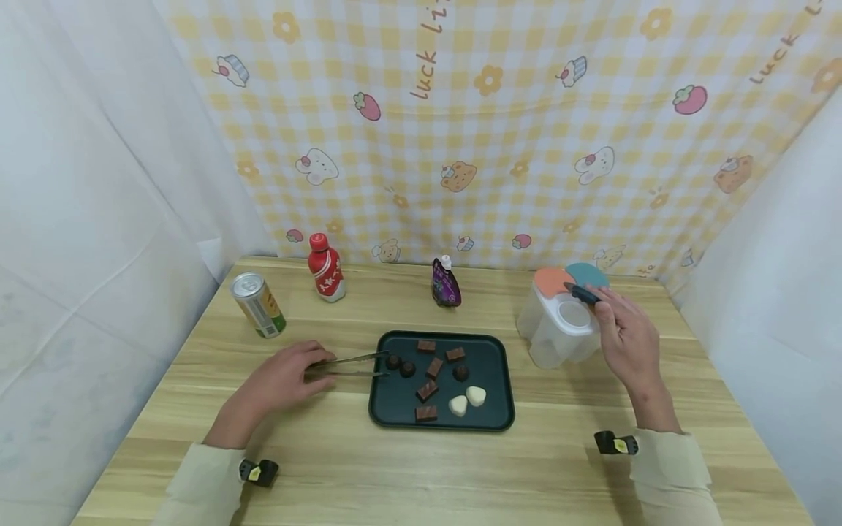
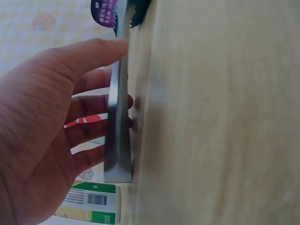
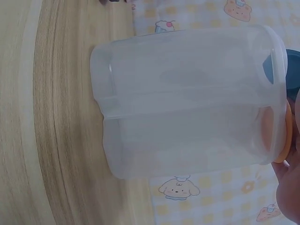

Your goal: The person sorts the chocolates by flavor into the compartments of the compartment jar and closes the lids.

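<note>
In the head view my left hand (image 1: 292,374) holds metal tongs (image 2: 118,117) between thumb and fingers. The tips reach over the left rim of a black tray (image 1: 490,409), beside two round dark chocolates (image 1: 400,365). Brown chocolate bars (image 1: 427,390), another round chocolate (image 1: 461,372) and two white pieces (image 1: 467,402) also lie there. On the right, my right hand (image 1: 628,336) is at the top of a clear plastic container (image 3: 187,103), pinching a slim dark lid-like piece (image 1: 582,294). Orange (image 1: 551,281) and teal (image 1: 588,275) lids cover two sections; one round mouth shows uncovered.
A drink can (image 1: 259,303) and a red bottle (image 1: 326,269) stand at the back left. A purple spouted pouch (image 1: 446,283) is behind the tray. A patterned curtain (image 1: 427,131) hangs along the table's (image 1: 421,475) back edge.
</note>
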`<state>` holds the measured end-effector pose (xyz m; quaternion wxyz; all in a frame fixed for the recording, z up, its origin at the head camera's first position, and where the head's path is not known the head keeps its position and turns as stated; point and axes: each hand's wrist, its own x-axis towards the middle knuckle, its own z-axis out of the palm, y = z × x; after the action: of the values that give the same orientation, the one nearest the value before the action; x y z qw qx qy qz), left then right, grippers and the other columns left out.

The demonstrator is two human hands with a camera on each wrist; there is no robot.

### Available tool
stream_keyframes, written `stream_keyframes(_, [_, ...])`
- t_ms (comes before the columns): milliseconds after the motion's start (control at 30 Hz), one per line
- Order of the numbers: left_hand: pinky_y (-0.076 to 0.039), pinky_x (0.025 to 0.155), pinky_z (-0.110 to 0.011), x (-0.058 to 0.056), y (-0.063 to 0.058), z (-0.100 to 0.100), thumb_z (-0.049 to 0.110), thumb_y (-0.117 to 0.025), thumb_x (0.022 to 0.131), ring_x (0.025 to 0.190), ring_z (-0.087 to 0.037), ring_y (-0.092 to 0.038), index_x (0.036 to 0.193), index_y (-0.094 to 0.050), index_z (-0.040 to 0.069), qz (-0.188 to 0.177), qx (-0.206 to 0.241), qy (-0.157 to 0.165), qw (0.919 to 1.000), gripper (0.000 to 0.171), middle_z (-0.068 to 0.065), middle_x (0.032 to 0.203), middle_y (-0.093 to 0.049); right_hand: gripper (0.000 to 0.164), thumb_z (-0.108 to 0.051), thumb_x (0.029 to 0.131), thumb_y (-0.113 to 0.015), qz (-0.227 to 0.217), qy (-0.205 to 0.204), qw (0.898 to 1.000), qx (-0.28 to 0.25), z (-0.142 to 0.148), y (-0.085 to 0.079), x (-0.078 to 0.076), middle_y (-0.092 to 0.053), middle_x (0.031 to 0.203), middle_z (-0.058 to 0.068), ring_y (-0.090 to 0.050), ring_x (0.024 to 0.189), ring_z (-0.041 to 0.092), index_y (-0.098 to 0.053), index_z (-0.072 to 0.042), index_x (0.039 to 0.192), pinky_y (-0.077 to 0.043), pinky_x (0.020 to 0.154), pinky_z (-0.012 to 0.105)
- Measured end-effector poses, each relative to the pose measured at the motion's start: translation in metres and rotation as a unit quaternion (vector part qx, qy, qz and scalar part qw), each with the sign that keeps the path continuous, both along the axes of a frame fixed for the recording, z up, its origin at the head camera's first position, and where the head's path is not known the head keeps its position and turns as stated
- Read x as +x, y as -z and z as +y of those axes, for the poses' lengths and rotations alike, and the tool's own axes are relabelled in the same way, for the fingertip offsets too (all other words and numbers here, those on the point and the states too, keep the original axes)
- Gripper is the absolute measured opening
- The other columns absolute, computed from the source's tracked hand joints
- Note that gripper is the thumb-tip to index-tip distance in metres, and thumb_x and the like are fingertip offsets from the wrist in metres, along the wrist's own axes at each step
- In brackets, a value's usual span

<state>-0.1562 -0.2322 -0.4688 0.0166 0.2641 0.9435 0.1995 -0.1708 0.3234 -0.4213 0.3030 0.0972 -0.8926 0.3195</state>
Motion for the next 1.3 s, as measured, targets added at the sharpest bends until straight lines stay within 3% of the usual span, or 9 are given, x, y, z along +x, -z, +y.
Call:
stream_keyframes(233, [-0.053, 0.081, -0.041, 0.0, 0.003, 0.001, 0.026, -0.082, 0.09, 0.088, -0.014, -0.061, 0.114, -0.077, 0.008, 0.011, -0.008, 0.0, 0.9999, 0.031, 0.003, 0.102, -0.065, 0.038, -0.028, 0.111, -0.049, -0.01, -0.001, 1.0, 0.0, -0.002, 0.0, 0.0, -0.062, 0.136, 0.021, -0.055, 0.128, 0.046, -0.072, -0.005, 0.13, -0.039, 0.1, 0.067])
stream_keyframes(467, [-0.053, 0.082, -0.043, -0.001, 0.003, 0.002, 0.024, -0.081, 0.092, 0.088, -0.015, -0.061, 0.113, -0.077, 0.008, 0.021, -0.016, 0.002, 0.9996, 0.026, 0.003, 0.101, -0.064, 0.039, -0.029, 0.112, -0.048, -0.003, 0.003, 1.0, -0.001, -0.003, 0.0, 0.0, -0.063, 0.136, 0.021, -0.056, 0.127, 0.046, -0.072, -0.005, 0.13, -0.041, 0.095, 0.066])
stream_keyframes(667, [-0.053, 0.084, -0.044, -0.002, 0.002, 0.002, 0.022, -0.079, 0.093, 0.089, -0.016, -0.061, 0.112, -0.077, 0.007, 0.024, -0.025, 0.003, 0.9994, 0.024, 0.001, 0.101, -0.064, 0.039, -0.03, 0.111, -0.048, -0.005, 0.008, 1.0, 0.003, -0.003, -0.001, -0.001, -0.062, 0.136, 0.022, -0.054, 0.128, 0.048, -0.072, -0.006, 0.131, -0.038, 0.1, 0.068])
stream_keyframes(967, [-0.054, 0.09, -0.047, 0.0, -0.007, 0.006, 0.025, -0.078, 0.094, 0.098, -0.022, -0.065, 0.115, -0.075, 0.008, 0.018, -0.038, -0.013, 0.999, 0.026, -0.002, 0.109, -0.067, 0.04, -0.03, 0.112, -0.047, 0.014, 0.01, 1.0, 0.012, -0.002, 0.0, -0.001, -0.064, 0.133, 0.022, -0.057, 0.125, 0.046, -0.072, -0.004, 0.129, -0.042, 0.096, 0.067])
stream_keyframes(1300, [-0.056, 0.076, -0.041, 0.0, -0.019, 0.013, 0.025, -0.077, 0.095, 0.082, -0.012, -0.064, 0.116, -0.076, 0.009, 0.01, -0.039, -0.009, 0.9992, 0.027, -0.002, 0.101, -0.071, 0.039, -0.028, 0.111, -0.048, 0.019, 0.009, 1.0, 0.014, -0.003, 0.001, 0.0, -0.066, 0.131, 0.018, -0.058, 0.124, 0.044, -0.072, -0.002, 0.128, -0.043, 0.094, 0.065])
